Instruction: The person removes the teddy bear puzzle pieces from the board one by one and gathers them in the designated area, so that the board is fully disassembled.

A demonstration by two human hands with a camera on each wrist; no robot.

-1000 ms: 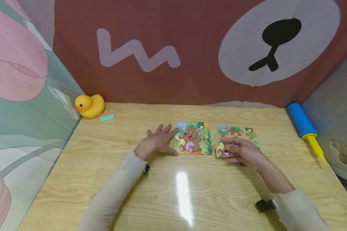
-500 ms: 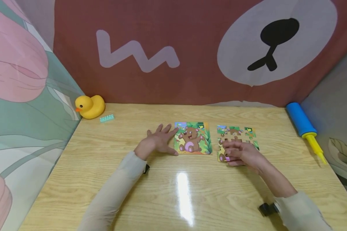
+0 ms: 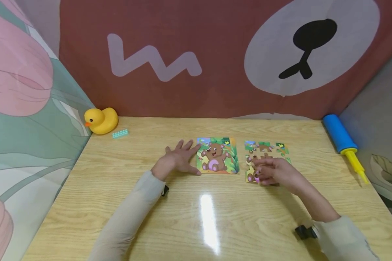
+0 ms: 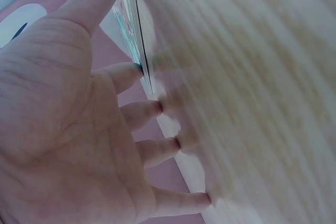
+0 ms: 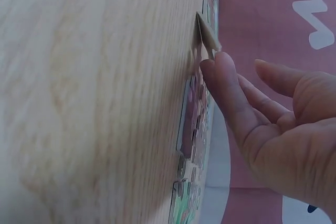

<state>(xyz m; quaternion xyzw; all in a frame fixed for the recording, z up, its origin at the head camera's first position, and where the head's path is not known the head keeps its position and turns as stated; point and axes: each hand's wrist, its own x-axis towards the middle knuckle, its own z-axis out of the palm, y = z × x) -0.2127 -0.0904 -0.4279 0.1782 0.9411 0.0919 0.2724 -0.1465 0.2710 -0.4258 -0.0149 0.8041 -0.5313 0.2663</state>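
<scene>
In the head view, my left hand (image 3: 179, 159) rests with spread fingers at the left edge of a square bear picture card (image 3: 217, 156). Its fingertips touch the table in the left wrist view, thumb and index finger against the card's edge (image 4: 137, 30). To the right of the card lies the same bear picture as loosely spaced jigsaw pieces (image 3: 264, 146). My right hand (image 3: 279, 174) is over their near side and partly hides them. Between its fingertips it pinches a puzzle piece (image 5: 209, 36), which stands tilted with one corner down at the table.
A yellow rubber duck (image 3: 102, 120) and a small turquoise toy brick (image 3: 120, 133) stand at the back left. At the back right lies a blue and yellow hand pump (image 3: 343, 139). A brown cloth with a bear face (image 3: 222, 98) hangs behind the wooden table (image 3: 150, 224).
The puzzle's lower-left corner piece has shifted toward the person, away from the row above it. My right hand has moved slightly right. My left hand has stayed at the card.
</scene>
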